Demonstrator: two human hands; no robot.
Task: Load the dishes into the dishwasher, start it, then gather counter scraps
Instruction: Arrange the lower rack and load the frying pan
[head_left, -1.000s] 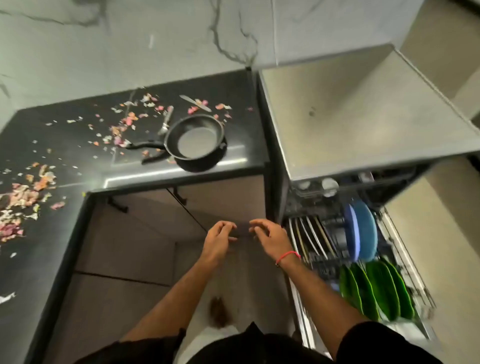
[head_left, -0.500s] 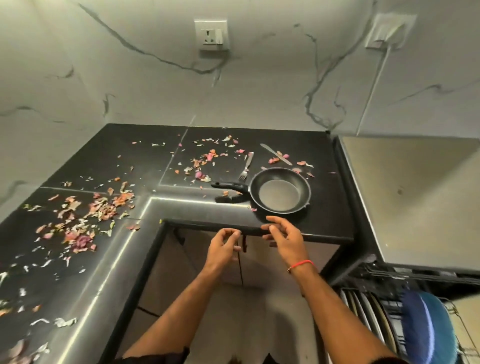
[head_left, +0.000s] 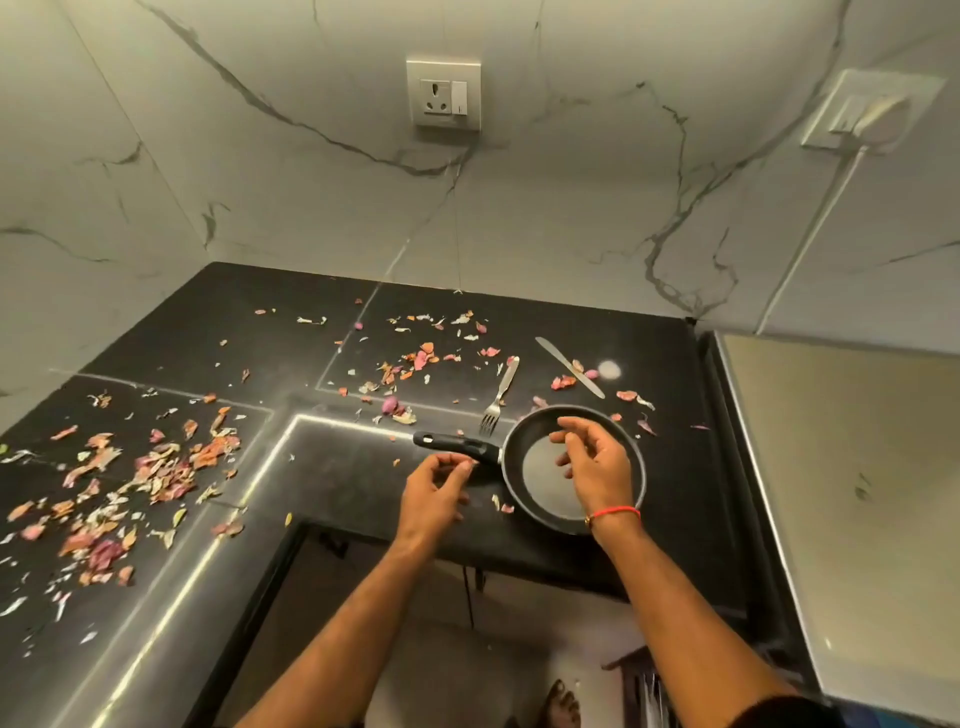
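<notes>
- Left hand (head_left: 435, 491): fingers are loosely curled with the tips drawn together; nothing is seen held. It is placed just at the near side of the frying pan's handle (head_left: 457, 447); whether the fingertips touch the handle cannot be told.
- Right hand (head_left: 592, 462): held over the frying pan (head_left: 574, 470), fingers relaxed and slightly bent, nothing gripped. Contact with the pan cannot be confirmed. A red thread (head_left: 615, 513) is worn at that wrist.
- The frying pan is set upright on the black countertop (head_left: 332, 467), close to the counter's front edge, with its handle pointed to the pan's left.
- A fork (head_left: 498, 396) is laid just behind the pan's left rim, tines toward the pan.
- A table knife (head_left: 570, 367) is laid behind the pan, angled, apart from the fork.
- Scraps (head_left: 415, 358), pink and pale peelings, are scattered behind and left of the pan; a few lie beside its near left rim.
- A denser heap of scraps (head_left: 130, 483) is noted well to the left of the pan, on the side run of the counter.
- A wall socket (head_left: 443, 95) is mounted on the marble wall well behind the pan; a second plate with a cord (head_left: 872, 111) is seen behind and to the pan's right.
- The dishwasher's flat top (head_left: 841, 493) is recorded right of the pan, beside the counter end.
</notes>
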